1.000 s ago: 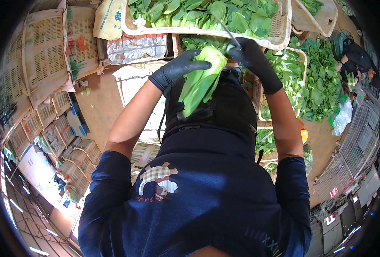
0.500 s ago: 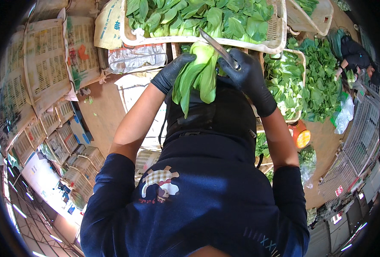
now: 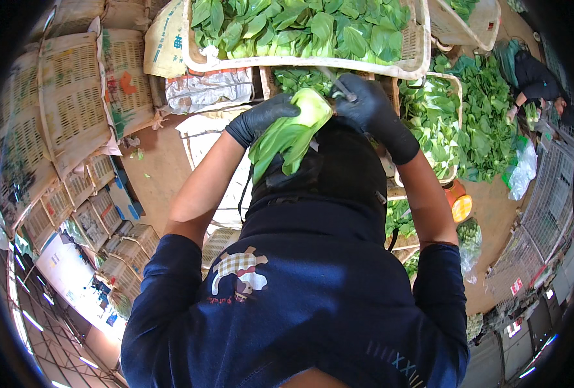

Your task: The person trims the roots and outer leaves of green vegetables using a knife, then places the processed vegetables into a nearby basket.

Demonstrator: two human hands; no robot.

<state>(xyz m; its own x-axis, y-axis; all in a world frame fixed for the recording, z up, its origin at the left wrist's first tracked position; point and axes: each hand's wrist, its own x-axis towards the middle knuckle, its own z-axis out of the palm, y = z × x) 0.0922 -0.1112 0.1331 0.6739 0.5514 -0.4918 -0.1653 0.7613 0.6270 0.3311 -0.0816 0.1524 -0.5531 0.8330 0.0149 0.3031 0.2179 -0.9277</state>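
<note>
In my black-gloved left hand (image 3: 265, 118) is a head of bok choy (image 3: 298, 127), its pale base up and to the right and its leaves hanging down to the left. My right hand (image 3: 369, 107), gloved in black too, is closed round a knife (image 3: 346, 88). The blade is partly blurred and lies just right of the bok choy's base, pointing up and to the left. Beyond both hands stands a white plastic crate (image 3: 300, 63) filled with bok choy (image 3: 300, 29).
A second crate (image 3: 458, 123) of greens stands to the right, with a large heap of leafy greens (image 3: 484, 119) beside it. An orange round object (image 3: 459, 200) sits lower right. Stacked crates (image 3: 73, 97) line the left. Another person (image 3: 536, 77) works at the far right.
The bok choy has tipped, its base turning right and its leaves swinging left. My right hand with the knife has shifted slightly right, off the base.
</note>
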